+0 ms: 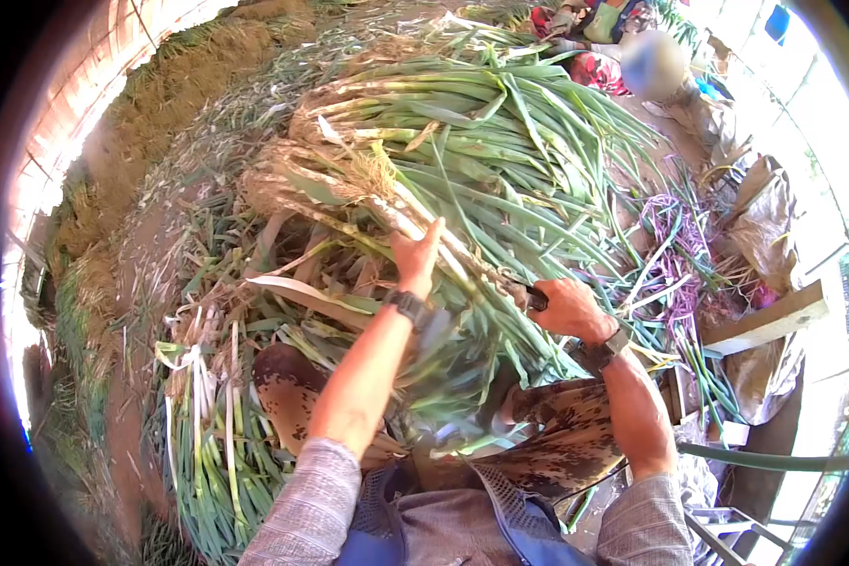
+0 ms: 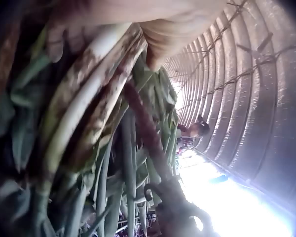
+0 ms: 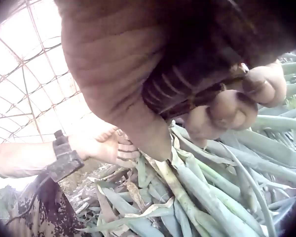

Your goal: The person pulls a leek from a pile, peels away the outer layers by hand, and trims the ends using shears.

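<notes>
My left hand grips a few long pale leek stalks, with their yellowish roots pointing up and away. In the left wrist view the stalks pass beneath the palm, streaked with brown soil. To the right, my right hand holds a tool by its black handle, beside the leaves of the same stalks. The right wrist view shows its fingers curled round the dark ridged handle; the tool's far end cannot be made out.
A large heap of leeks lies ahead. Pale-stemmed leeks lie at lower left. Purple strings, a wooden board and crumpled sacks are on the right. Another person sits at the back right.
</notes>
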Available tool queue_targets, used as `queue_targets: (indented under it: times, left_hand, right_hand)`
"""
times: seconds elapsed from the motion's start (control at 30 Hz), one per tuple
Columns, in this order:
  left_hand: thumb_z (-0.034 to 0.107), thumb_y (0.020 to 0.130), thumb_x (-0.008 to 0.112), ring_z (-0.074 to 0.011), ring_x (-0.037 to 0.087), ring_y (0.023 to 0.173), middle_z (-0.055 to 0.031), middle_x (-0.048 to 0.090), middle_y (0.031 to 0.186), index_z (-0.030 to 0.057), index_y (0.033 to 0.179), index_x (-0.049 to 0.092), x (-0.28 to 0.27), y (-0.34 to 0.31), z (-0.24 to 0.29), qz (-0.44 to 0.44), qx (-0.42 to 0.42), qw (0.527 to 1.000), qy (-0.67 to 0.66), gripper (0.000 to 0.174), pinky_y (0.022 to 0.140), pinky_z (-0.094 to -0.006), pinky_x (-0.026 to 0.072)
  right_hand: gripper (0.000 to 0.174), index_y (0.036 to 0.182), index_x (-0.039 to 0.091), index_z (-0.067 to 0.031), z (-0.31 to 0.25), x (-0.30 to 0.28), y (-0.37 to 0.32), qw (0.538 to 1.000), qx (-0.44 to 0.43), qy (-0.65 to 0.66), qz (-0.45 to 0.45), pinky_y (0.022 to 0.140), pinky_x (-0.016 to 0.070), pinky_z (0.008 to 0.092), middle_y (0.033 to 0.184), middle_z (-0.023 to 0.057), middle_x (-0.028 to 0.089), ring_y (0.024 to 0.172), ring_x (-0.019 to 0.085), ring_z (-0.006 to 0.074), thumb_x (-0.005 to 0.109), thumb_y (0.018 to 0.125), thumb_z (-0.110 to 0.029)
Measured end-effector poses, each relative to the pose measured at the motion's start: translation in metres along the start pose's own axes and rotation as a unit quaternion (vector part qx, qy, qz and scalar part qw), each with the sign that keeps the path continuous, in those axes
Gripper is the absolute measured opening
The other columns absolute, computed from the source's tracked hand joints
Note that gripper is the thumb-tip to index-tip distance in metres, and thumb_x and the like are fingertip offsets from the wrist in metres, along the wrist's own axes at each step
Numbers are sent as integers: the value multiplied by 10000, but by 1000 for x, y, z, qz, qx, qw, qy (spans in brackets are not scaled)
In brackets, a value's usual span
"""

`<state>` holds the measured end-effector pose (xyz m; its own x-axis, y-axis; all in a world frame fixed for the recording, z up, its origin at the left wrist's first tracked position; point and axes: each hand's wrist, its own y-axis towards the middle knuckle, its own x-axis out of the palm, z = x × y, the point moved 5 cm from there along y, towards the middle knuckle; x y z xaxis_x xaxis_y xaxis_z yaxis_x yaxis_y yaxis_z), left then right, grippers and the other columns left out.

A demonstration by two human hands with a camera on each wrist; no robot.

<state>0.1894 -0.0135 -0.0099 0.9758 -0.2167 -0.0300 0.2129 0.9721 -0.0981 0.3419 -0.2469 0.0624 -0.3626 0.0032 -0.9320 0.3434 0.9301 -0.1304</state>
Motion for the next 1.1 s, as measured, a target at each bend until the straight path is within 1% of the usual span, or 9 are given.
queue_targets:
  times: [0.07, 0.17, 0.27, 0.37, 0.4, 0.47, 0.57, 0.73, 1.1]
  left_hand:
    - [449, 686, 879, -363, 460, 1308, -379, 370, 1431, -195, 1422, 233, 21, 20, -46, 65, 3, 996, 67, 1172, 1138, -425, 361]
    - [371, 696, 843, -347, 566, 1134, -349, 538, 1243, -207, 1277, 402, 33, -5, -32, 219, 49, 950, 216, 930, 998, -428, 446]
    - [216, 690, 803, -256, 622, 876, -204, 642, 1006, -163, 1111, 497, 28, 8, -37, 39, 29, 999, -12, 644, 780, -370, 506]
    - [85, 712, 710, -127, 492, 628, -30, 585, 798, -2, 819, 549, 9, -1, -25, 78, 48, 977, -193, 213, 549, -321, 404]
    - [69, 745, 725, -145, 576, 799, -31, 611, 836, 42, 854, 609, -10, 4, -21, 21, 6, 986, -164, 161, 731, -320, 480]
    - [83, 798, 651, -213, 621, 891, -73, 626, 1032, 60, 1167, 566, -52, 16, 14, -81, 12, 979, -185, 380, 891, -385, 523]
    - [316, 928, 615, -281, 623, 1091, -127, 636, 1177, 73, 1355, 478, -109, 27, 117, -288, 5, 854, -433, 511, 967, -471, 511]
    - [404, 939, 661, -244, 630, 959, -64, 656, 1080, 89, 1235, 591, -156, 91, 66, -56, -99, 959, -259, 438, 868, -407, 532]
    - [442, 1022, 474, -241, 527, 1190, -78, 528, 1354, 138, 1410, 472, -167, 76, -30, -118, -205, 966, -108, 493, 964, -449, 462]
  right_hand:
    - [299, 941, 708, -79, 3, 3, 0, 1000, 6, 6, -21, 757, 517, 480, 866, 181, 693, 858, 658, 388, 638, 747, -296]
    - [299, 932, 710, -77, 3, 5, 6, 999, 6, 9, -32, 761, 517, 478, 862, 181, 693, 857, 658, 388, 645, 745, -301]
    - [295, 920, 710, -74, 4, 6, 11, 999, -2, 18, -32, 763, 518, 474, 856, 184, 694, 854, 658, 388, 650, 752, -310]
    - [301, 904, 696, -48, 4, -4, 10, 998, -36, 48, 4, 717, 509, 471, 805, 194, 675, 802, 650, 391, 675, 776, -319]
    - [318, 896, 682, -24, 3, -7, 7, 995, -59, 78, 28, 670, 499, 469, 756, 201, 656, 750, 642, 396, 698, 791, -323]
    - [321, 882, 669, -23, 3, -14, 3, 991, -64, 108, 42, 616, 478, 443, 690, 192, 614, 645, 600, 379, 688, 832, -340]
    - [287, 868, 661, -31, -16, -29, -4, 988, -45, 145, 21, 597, 469, 433, 662, 184, 582, 605, 569, 367, 686, 840, -315]
    - [288, 854, 676, -71, -41, -1, 15, 984, -141, 90, 57, 617, 508, 451, 695, 169, 642, 657, 629, 380, 685, 829, -358]
    - [275, 867, 672, -54, -86, 52, 30, 990, -140, 13, -10, 695, 503, 515, 759, 206, 671, 735, 651, 415, 629, 812, -320]
